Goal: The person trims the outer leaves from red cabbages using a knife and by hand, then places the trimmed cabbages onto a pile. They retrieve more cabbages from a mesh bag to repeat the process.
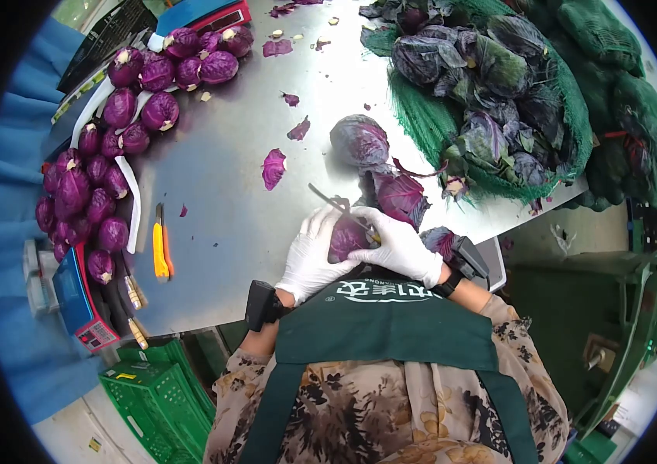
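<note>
Close to my body, a red cabbage (348,238) sits between both gloved hands. My left hand (309,251) is wrapped around its left side. My right hand (398,247) presses on its right side, thumb over the front, and grips a knife (328,198) whose thin blade points up and left across the cabbage top. The knife's handle is mostly hidden by the fingers. Just beyond lie a loose-leaved red cabbage (400,195) and a whole, duller cabbage (359,141). Beside my right wrist is a cut-off outer leaf (438,241).
Peeled red cabbages (73,189) are heaped at left, by a yellow utility knife (160,243) and knives with wooden handles (136,332). A green net sack (429,116) of untrimmed cabbages lies at right. Leaf scraps (273,168) dot the metal table (220,170). Green crates (150,394) stand below.
</note>
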`<action>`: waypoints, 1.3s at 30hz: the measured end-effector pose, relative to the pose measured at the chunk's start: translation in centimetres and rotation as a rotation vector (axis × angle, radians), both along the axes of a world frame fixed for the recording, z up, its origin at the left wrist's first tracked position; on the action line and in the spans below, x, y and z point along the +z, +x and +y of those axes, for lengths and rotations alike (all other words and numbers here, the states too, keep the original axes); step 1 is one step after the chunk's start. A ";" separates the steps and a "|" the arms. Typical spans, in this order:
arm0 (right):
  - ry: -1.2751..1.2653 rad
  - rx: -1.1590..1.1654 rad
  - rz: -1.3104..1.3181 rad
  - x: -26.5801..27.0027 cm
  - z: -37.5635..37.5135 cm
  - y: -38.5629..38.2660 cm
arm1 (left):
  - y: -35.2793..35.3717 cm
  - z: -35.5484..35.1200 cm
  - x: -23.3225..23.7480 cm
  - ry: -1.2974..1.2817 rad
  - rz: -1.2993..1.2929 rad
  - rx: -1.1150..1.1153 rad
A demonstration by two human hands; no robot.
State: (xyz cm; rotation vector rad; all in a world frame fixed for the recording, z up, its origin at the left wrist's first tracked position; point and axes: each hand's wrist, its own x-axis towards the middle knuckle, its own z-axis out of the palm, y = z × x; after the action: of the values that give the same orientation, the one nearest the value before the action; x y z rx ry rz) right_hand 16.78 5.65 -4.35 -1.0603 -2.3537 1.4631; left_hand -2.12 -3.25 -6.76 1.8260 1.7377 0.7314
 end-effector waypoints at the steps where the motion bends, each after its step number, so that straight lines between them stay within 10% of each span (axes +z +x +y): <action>1: 0.036 -0.012 0.037 -0.6 -0.1 0.0 | 0.0 0.2 0.1 -0.039 0.016 -0.006; 10: -0.213 -0.269 0.097 1.3 3.0 1.9 | -1.4 -0.7 0.4 -0.103 -0.077 0.042; 19: 0.031 0.078 0.190 -0.6 1.0 -0.4 | -1.3 -0.7 -0.3 -0.075 -0.036 0.051; 26: -0.012 -0.431 0.161 -0.7 4.4 3.5 | -2.5 -1.7 -0.4 -0.121 -0.193 0.084; 34: 0.296 0.141 -0.051 0.2 0.0 -1.3 | -1.8 -0.6 0.1 -0.115 -0.027 0.043; 39: 0.110 -0.080 0.099 -0.3 2.1 -0.2 | -2.1 -1.3 -0.4 -0.112 -0.194 0.118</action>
State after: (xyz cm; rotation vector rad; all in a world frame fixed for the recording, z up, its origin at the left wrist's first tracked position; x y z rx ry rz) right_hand 16.53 7.76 -4.63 -1.0185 -2.2672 1.3113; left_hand -4.22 -4.59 -7.12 1.5359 1.7324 0.8128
